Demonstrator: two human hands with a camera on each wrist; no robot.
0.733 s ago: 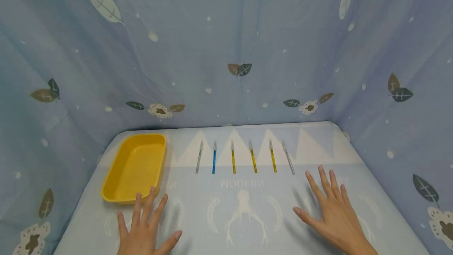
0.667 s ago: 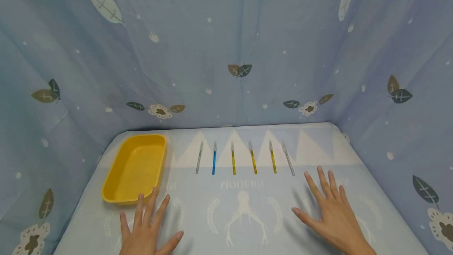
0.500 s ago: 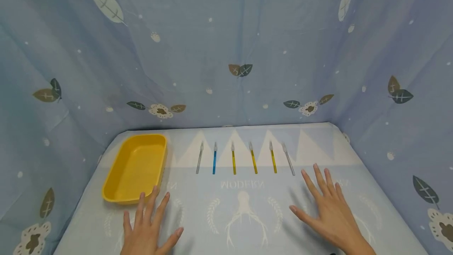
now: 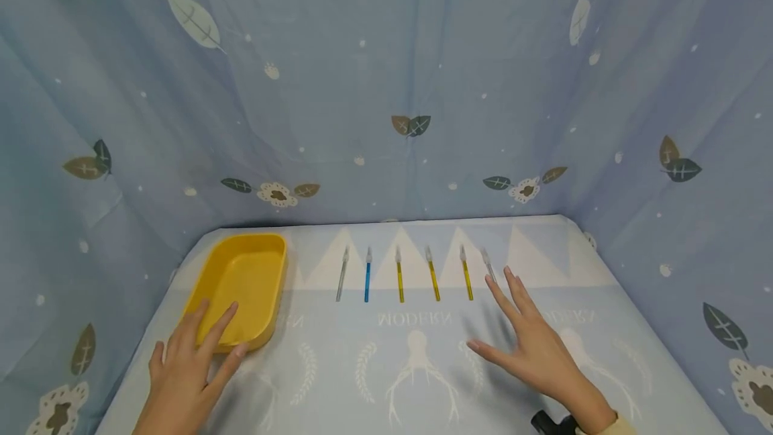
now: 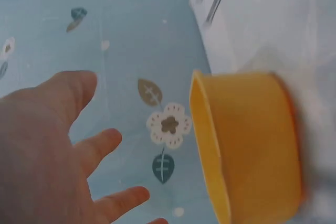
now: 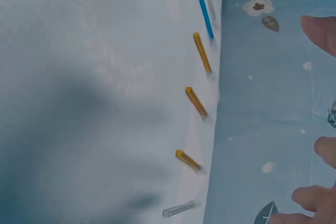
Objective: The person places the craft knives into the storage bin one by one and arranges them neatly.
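- Left hand (image 4: pixel 186 374), fingers spread, hovers at the near end of the yellow tray (image 4: pixel 256 277).
- Right hand (image 4: pixel 536 352), fingers spread, hovers by the rightmost clear stick (image 4: pixel 488 265).
- Six sticks (image 4: pixel 400 278) lie right of the tray.

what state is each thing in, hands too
Tray, upright, lidless
Blue stick, lying flat, tip away from the person
Yellow sticks, three, lying apart, tips likewise
Clear sticks, two, lying at the row's ends, tips likewise
Left hand, fingers spread, holding nothing
Right hand, fingers spread, holding nothing
Backdrop, hanging, creased
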